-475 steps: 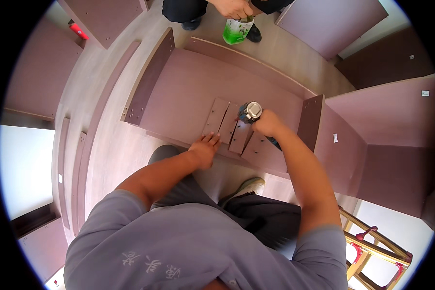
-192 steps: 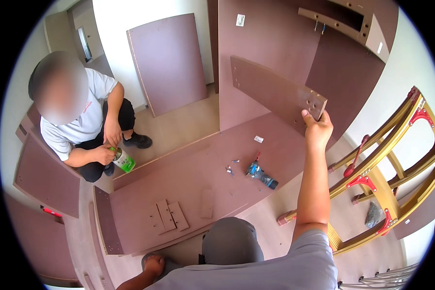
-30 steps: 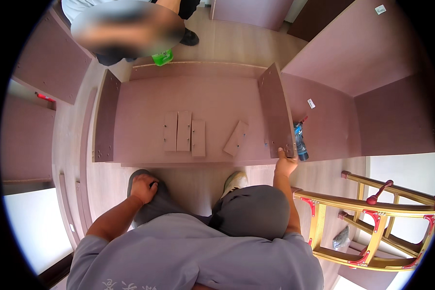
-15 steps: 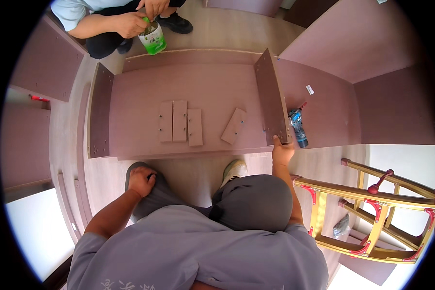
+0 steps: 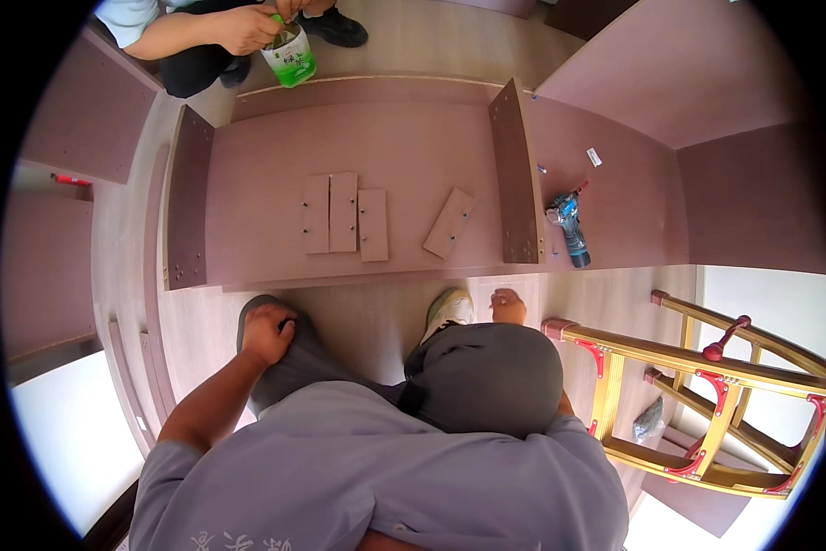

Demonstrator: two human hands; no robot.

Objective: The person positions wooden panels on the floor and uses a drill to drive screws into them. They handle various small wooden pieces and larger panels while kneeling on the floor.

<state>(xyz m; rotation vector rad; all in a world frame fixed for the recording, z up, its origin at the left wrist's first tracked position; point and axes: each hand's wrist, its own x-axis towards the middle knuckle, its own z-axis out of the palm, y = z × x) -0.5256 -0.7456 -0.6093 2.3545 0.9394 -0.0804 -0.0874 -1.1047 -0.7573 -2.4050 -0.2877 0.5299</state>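
My left hand (image 5: 269,332) rests on my left knee, its fingers draped over the grey trouser cloth. Beside my right knee, my right hand (image 5: 507,308) is off the furniture; its fingers look bent and slightly smeared. In front of me lies a reddish-brown cabinet carcass with an upright divider panel (image 5: 516,174) nearest my right hand. Several narrow board strips (image 5: 343,213) with small fittings lie on its bottom panel, one strip (image 5: 449,223) at a slant. To the divider's right, a blue-and-black cordless drill (image 5: 569,230) lies on the panel.
A yellow ladder with red joints (image 5: 670,358) lies at the right. Opposite me a crouching person's hands (image 5: 250,29) hold a green-and-white pouch (image 5: 291,57). Large brown panels (image 5: 87,101) stand at the left. A clear bag (image 5: 648,418) lies by the ladder.
My right hand has let go of the divider's near end and drawn back beside my right knee. The view has shifted slightly. My left hand stays on my knee.
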